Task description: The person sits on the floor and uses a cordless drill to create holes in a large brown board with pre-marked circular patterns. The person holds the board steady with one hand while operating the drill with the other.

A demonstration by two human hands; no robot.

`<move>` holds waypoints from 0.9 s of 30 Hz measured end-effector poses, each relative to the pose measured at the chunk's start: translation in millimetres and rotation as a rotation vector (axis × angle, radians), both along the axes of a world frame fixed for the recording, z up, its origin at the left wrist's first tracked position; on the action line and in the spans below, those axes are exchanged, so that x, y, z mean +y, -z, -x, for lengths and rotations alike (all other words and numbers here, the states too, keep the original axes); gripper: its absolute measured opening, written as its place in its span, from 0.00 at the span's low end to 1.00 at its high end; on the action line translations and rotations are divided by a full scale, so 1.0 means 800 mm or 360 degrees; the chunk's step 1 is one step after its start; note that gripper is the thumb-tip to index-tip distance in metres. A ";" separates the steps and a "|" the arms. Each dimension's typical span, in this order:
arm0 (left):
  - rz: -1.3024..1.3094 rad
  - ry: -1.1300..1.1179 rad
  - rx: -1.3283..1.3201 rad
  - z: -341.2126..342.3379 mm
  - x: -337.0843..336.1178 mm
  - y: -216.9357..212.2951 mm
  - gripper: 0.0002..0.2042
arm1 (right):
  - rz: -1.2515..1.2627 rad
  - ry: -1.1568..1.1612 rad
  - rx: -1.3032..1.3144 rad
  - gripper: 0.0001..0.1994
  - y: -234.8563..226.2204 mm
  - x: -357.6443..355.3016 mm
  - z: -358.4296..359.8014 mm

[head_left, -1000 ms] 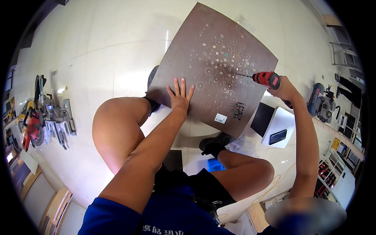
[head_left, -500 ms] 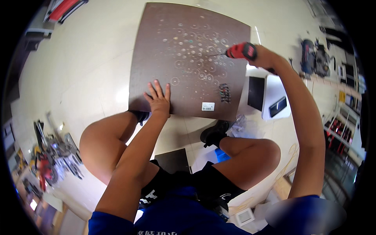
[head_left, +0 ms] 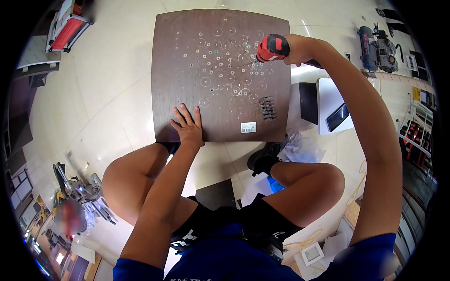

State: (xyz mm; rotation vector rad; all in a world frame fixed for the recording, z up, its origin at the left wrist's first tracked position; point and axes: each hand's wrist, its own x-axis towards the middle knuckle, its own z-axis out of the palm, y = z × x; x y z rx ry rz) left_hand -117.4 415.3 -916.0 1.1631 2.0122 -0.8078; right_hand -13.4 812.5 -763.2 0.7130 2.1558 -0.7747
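Red drill [head_left: 272, 48] (right hand [head_left: 300, 49]) over board [head_left: 187, 84]

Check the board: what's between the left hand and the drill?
Head view: between left hand and drill lies board surface dotted with screws and washers.

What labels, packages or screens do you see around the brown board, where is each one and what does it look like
Sticker label: near edge of the brown board, right of the left hand; small white rectangle with dark print.
Phone: on a white panel right of the board; dark, glossy screen, tilted.
Clear plastic bag: on the floor under the board's near right corner; crumpled, see-through.
Small white square box: floor at lower right; white frame.
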 end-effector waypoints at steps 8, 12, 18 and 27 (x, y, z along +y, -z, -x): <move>-0.0509 0.0111 -0.0279 -0.019 0.032 -0.020 0.53 | 0.0006 0.0079 -0.0028 0.15 0.004 0.004 -0.012; -0.1416 0.0286 -0.0557 0.018 0.082 0.019 0.37 | 0.0083 0.0079 0.0040 0.14 0.004 0.002 -0.007; -0.1653 0.0394 -0.0543 0.033 0.098 0.071 0.33 | -0.0031 0.0266 0.0073 0.16 -0.002 -0.010 -0.024; -0.1634 0.0455 -0.0446 0.034 0.097 0.085 0.32 | -0.0059 0.0380 0.0150 0.14 0.007 -0.007 -0.043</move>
